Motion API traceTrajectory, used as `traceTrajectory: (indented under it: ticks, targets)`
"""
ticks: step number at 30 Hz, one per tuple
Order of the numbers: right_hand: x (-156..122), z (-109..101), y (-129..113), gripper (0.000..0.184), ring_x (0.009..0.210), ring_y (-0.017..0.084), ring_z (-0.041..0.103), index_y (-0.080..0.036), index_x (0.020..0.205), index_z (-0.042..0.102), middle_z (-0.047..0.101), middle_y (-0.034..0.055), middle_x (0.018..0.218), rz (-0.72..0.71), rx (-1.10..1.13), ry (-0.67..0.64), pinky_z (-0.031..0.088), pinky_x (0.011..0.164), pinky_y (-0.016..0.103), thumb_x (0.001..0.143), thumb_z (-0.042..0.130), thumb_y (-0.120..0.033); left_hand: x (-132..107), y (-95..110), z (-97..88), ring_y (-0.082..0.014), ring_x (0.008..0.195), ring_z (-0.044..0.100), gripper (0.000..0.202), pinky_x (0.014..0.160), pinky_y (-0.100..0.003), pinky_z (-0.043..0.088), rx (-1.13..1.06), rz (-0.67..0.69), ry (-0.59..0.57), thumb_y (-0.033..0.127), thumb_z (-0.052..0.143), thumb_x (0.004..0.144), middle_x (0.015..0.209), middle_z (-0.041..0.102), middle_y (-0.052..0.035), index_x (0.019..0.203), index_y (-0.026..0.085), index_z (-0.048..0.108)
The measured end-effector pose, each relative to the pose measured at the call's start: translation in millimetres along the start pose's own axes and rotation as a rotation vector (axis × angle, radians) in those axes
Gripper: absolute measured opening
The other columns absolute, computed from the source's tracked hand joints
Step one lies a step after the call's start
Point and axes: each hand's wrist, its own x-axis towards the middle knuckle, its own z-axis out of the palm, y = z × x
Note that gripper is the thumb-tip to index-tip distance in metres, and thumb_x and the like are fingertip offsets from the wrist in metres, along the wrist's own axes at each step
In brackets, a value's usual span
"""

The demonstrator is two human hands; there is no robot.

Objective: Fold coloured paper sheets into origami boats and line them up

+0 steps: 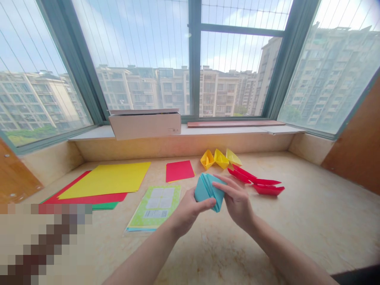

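A folded teal paper piece point(207, 189) is held up over the marble sill between both hands. My left hand point(187, 213) grips its lower left side, thumb pressed along the bottom edge. My right hand point(236, 201) pinches its right side, fingers reaching over the top. Beyond them stand three yellow paper boats point(220, 158) in a row, and red paper boats point(257, 182) lie to their right.
A stack of yellow, red and green sheets point(107, 180) lies at the left, a small red sheet point(179, 170) at centre, and a green printed paper pack point(154, 206) near my left wrist. A white cardboard box point(145, 123) sits on the window ledge.
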Motion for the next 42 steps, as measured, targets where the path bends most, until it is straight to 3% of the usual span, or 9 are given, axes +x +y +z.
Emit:
traceTrajectory:
  ticks: [6, 10, 12, 15, 19, 27, 32, 37, 42]
  targets:
    - [12, -28, 1, 0.048, 0.137, 0.027, 0.048, -0.034, 0.14, 0.056, 0.048, 0.0057, 0.152, 0.045, 0.102, -0.329, 0.046, 0.11, 0.049, 0.096, 0.051, -0.013, 0, 5, -0.4, -0.0198, 0.089, 0.063, 0.061, 0.076, -0.029, 0.05, 0.018, -0.017, -0.028, 0.033, 0.086, 0.07, 0.105, 0.069, -0.0086, 0.124, 0.017, 0.063]
    - [7, -33, -5, 0.058, 0.141, 0.029, 0.044, -0.031, 0.151, 0.041, 0.046, 0.0083, 0.153, 0.149, 0.076, -0.49, 0.041, 0.112, 0.053, 0.096, 0.054, -0.021, 4, 11, -9.6, -0.0213, 0.092, 0.064, 0.044, 0.084, -0.031, 0.048, 0.13, 0.062, 0.104, 0.032, 0.085, 0.07, 0.101, 0.073, -0.0077, 0.109, 0.015, 0.072]
    - [4, -25, -3, 0.058, 0.133, 0.028, 0.053, -0.03, 0.151, 0.039, 0.054, 0.0108, 0.147, 0.224, 0.119, -0.396, 0.047, 0.107, 0.051, 0.096, 0.057, -0.028, 6, 13, -13.3, -0.0219, 0.09, 0.064, 0.036, 0.085, -0.032, 0.047, 0.211, 0.073, 0.12, 0.03, 0.084, 0.071, 0.096, 0.074, -0.006, 0.102, 0.014, 0.075]
    - [3, -12, 1, 0.059, 0.11, 0.027, 0.067, -0.025, 0.146, 0.044, 0.069, 0.0115, 0.123, 0.377, 0.186, -0.244, 0.055, 0.094, 0.046, 0.093, 0.064, -0.038, 6, 12, -12.2, -0.0209, 0.085, 0.064, 0.029, 0.08, -0.031, 0.047, 0.298, 0.077, 0.025, 0.027, 0.081, 0.072, 0.088, 0.073, -0.0032, 0.098, 0.015, 0.076]
    - [7, -6, 2, 0.03, 0.086, 0.022, 0.067, -0.018, 0.105, 0.068, 0.073, 0.0062, 0.09, 0.479, 0.301, -0.251, 0.055, 0.079, 0.036, 0.09, 0.066, -0.044, 5, 7, -6.5, -0.0154, 0.071, 0.059, 0.018, 0.068, -0.026, 0.044, 0.365, 0.083, 0.003, 0.025, 0.08, 0.073, 0.075, 0.068, -0.0008, 0.085, 0.013, 0.076]
    - [8, 3, 3, 0.04, 0.064, 0.015, 0.056, -0.017, 0.077, 0.058, 0.061, 0.0007, 0.069, 0.673, 0.441, 0.027, 0.046, 0.058, 0.027, 0.081, 0.073, -0.054, 7, -7, -3.7, -0.0236, 0.086, 0.071, 0.055, 0.079, -0.035, 0.053, 0.167, 0.04, 0.03, 0.052, 0.078, 0.076, 0.094, 0.074, -0.0131, 0.11, 0.01, 0.068]
    - [12, 0, -5, 0.037, 0.064, 0.016, 0.061, -0.018, 0.085, 0.059, 0.065, 0.0017, 0.071, 0.676, 0.547, -0.077, 0.049, 0.057, 0.027, 0.085, 0.068, -0.054, 9, -20, -5.2, -0.0185, 0.054, 0.067, 0.056, 0.055, -0.027, 0.049, 0.243, 0.001, -0.009, 0.066, 0.059, 0.085, 0.06, 0.067, -0.0062, 0.09, 0.011, 0.064]
    - [7, -11, -4, 0.053, 0.049, 0.013, 0.056, -0.016, 0.08, 0.064, 0.064, 0.0027, 0.062, 0.649, 0.515, -0.365, 0.041, 0.042, 0.022, 0.094, 0.047, -0.064, 5, -8, -5.0, -0.0142, 0.05, 0.063, 0.048, 0.048, -0.021, 0.041, 0.262, 0.009, -0.126, 0.059, 0.065, 0.084, 0.061, 0.065, -0.0038, 0.08, 0.012, 0.062]
    - [-2, -6, -5, 0.061, 0.041, 0.009, 0.045, -0.017, 0.061, 0.057, 0.051, -0.0016, 0.048, 0.646, 0.397, -0.288, 0.032, 0.04, 0.02, 0.097, 0.041, -0.064, -2, -8, 2.3, -0.0152, 0.052, 0.062, 0.055, 0.049, -0.022, 0.044, 0.212, -0.004, -0.164, 0.067, 0.058, 0.085, 0.054, 0.057, -0.001, 0.08, 0.012, 0.064]
